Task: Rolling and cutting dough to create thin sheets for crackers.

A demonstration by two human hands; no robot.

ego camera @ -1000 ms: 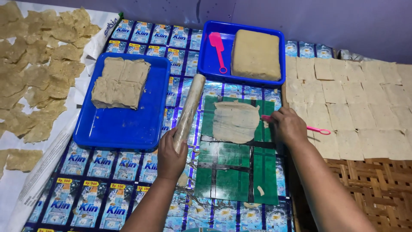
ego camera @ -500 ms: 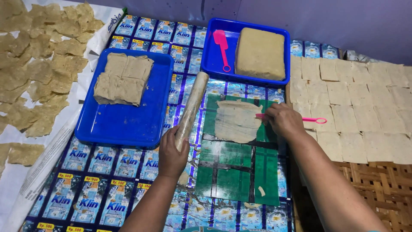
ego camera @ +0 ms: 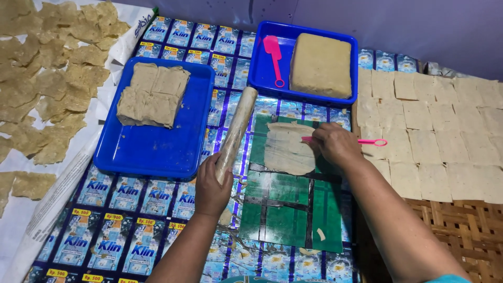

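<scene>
My left hand (ego camera: 210, 184) grips the near end of a dough-coated rolling pin (ego camera: 237, 129) that points away from me, left of a green mat (ego camera: 293, 207). My right hand (ego camera: 336, 143) holds a pink scraper (ego camera: 371, 142) flat against the right edge of a thin rolled dough sheet (ego camera: 284, 147) lying on the mat's far end. The scraper's tip is hidden under my fingers.
A blue tray (ego camera: 157, 149) at the left holds a stack of dough sheets (ego camera: 153, 94). A blue tub (ego camera: 261, 68) at the back holds a dough block (ego camera: 320, 65) and a pink spatula (ego camera: 274, 53). Square sheets (ego camera: 435, 136) cover a woven mat at the right; dried pieces (ego camera: 47, 84) lie at the left.
My right hand with the pink scraper has shifted slightly along the dough sheet's right edge. The left hand and rolling pin have stayed put.
</scene>
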